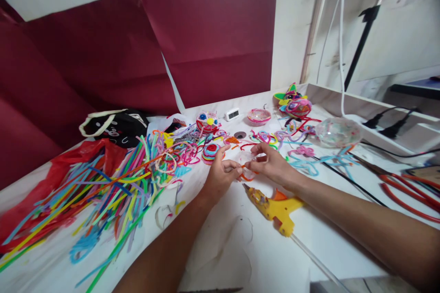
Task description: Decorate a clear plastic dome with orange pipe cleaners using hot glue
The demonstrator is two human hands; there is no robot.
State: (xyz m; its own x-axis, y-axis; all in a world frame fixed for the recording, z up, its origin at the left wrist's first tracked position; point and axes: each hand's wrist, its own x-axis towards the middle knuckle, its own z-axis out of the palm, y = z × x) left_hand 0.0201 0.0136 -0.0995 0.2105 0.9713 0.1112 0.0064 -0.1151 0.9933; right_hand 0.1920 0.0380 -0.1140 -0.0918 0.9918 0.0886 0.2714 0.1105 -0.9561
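My left hand (222, 174) and my right hand (271, 162) meet over the white table (261, 256). Both pinch a small clear plastic dome (245, 160) with an orange pipe cleaner (246, 176) curled along its lower rim. Fingers of both hands are closed on it. A yellow glue gun (275, 208) lies on the table just below my right hand, its nozzle pointing up and left toward the hands.
A big heap of coloured pipe cleaners (113, 187) covers the left side, over a red plastic bag (58, 174). Finished pipe-cleaner ornaments (295, 103), a pink bowl (259, 116), a clear ball (337, 132), a small white clock (233, 114) and a black bag (117, 126) sit farther back. Black cables (388, 128) run at right.
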